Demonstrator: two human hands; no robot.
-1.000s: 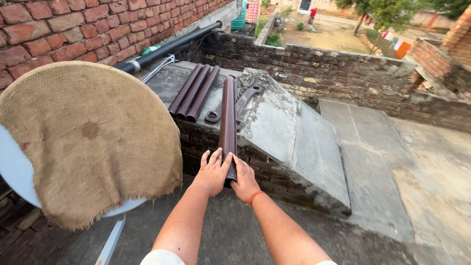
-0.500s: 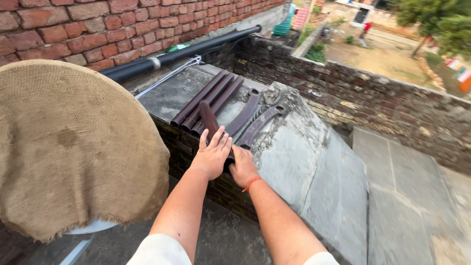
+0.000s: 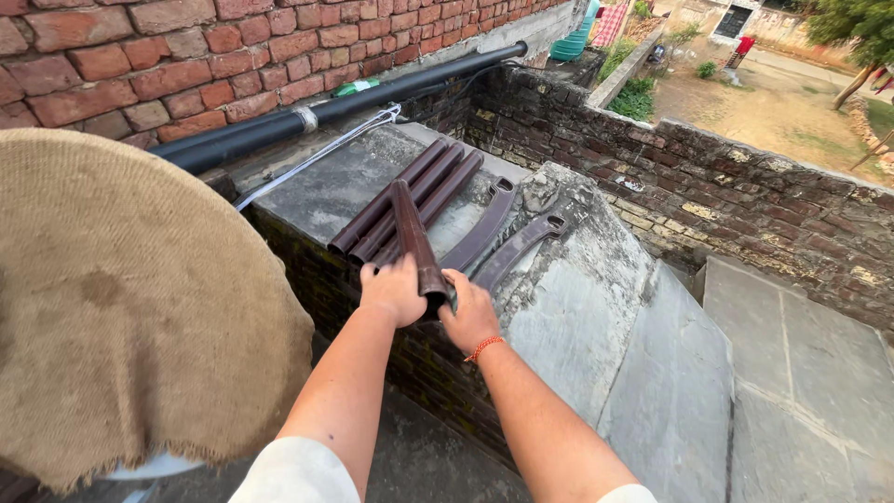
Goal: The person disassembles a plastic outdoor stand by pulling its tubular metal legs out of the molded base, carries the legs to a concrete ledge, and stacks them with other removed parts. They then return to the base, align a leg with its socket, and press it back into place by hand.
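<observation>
Both my hands grip the near end of a long brown metal bar (image 3: 411, 233). My left hand (image 3: 393, 291) wraps it from the left, and my right hand (image 3: 468, 313), with an orange thread at the wrist, holds it from the right. The bar's far end rests across three similar brown bars (image 3: 410, 196) lying side by side on a grey stone slab (image 3: 568, 298). Two flat brown curved strips (image 3: 507, 244) lie to their right on the same slab.
A burlap-covered round object (image 3: 130, 298) fills the left. A black pipe (image 3: 345, 107) and a white cable (image 3: 317, 156) run along the red brick wall (image 3: 186, 56). A low dark brick parapet (image 3: 745, 196) borders the roof, with sloping stone slabs (image 3: 792, 373) at right.
The bar in my hands has swung from lying straight ahead to angling left over the other bars. My view has shifted left and closer.
</observation>
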